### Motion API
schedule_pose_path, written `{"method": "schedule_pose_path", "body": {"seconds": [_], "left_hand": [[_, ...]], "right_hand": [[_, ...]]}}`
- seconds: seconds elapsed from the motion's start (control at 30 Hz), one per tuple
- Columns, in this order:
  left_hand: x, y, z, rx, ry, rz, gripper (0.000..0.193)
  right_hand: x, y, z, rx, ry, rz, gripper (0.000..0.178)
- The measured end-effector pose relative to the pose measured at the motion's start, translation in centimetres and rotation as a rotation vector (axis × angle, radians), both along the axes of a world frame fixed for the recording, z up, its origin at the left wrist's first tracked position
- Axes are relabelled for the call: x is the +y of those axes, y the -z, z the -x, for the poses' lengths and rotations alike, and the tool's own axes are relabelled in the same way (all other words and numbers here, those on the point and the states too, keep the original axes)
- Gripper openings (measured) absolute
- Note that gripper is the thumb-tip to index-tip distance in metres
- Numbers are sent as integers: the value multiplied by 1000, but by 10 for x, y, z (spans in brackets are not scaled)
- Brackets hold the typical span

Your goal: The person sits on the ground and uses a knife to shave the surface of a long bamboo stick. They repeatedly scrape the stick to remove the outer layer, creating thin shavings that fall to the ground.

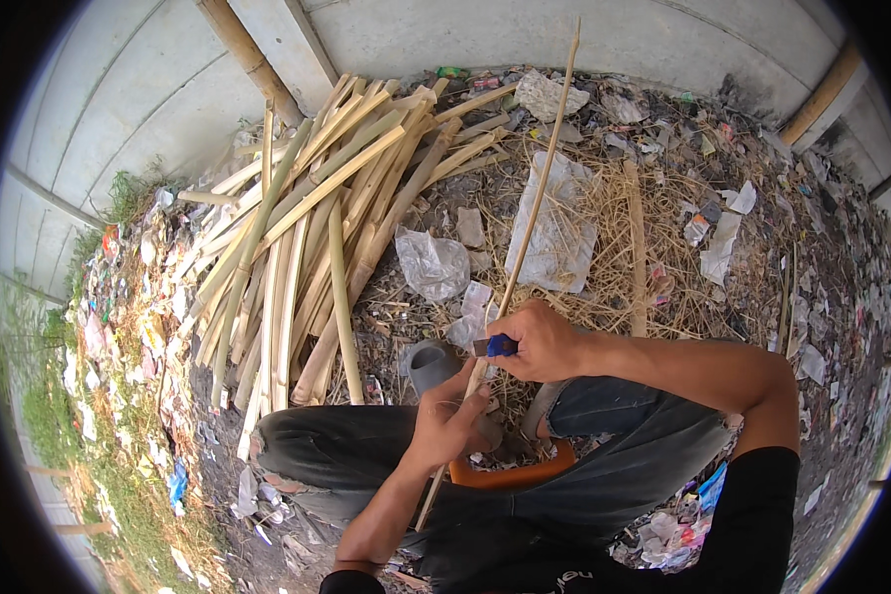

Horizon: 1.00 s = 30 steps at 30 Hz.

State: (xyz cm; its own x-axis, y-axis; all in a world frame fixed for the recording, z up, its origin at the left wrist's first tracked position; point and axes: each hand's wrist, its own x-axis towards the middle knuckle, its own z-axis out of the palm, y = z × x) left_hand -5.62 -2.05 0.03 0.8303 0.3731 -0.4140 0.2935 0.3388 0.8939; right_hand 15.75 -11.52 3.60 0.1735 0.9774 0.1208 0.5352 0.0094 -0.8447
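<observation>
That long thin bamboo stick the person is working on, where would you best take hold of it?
Probably low down, from the left, where the left hand already wraps the bamboo stick. It is slim and long, slanting up and away, and the right hand holds a blue-handled tool against it just above.

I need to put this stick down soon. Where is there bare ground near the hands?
Little is bare. The most open patch is the dark dirt left of the left knee, below the bamboo pile. Ahead, straw and plastic scraps crowd the ground; to the right, litter covers it.
</observation>
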Motion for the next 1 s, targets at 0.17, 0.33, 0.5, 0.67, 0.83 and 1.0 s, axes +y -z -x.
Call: {"method": "schedule_pose_path", "body": {"seconds": [0.17,0.33,0.5,0.67,0.83,1.0], "left_hand": [[5,-11,0,-27,101,207,56],[0,-15,-1,-82,99,325,57],[12,9,0,-83,116,343,47],[14,7,4,-77,8,357,43],[17,0,1,-117,-66,276,43],[15,-2,-2,-141,-70,190,50]], "right_hand": [[1,-13,-14,62,-180,-49,20],[5,-21,-19,67,-253,-45,23],[-7,-24,9,376,-514,255,28],[2,-48,-15,216,-528,468,37],[-9,-54,-40,-147,-44,216,44],[-8,-37,-35,-188,150,190,42]]}}
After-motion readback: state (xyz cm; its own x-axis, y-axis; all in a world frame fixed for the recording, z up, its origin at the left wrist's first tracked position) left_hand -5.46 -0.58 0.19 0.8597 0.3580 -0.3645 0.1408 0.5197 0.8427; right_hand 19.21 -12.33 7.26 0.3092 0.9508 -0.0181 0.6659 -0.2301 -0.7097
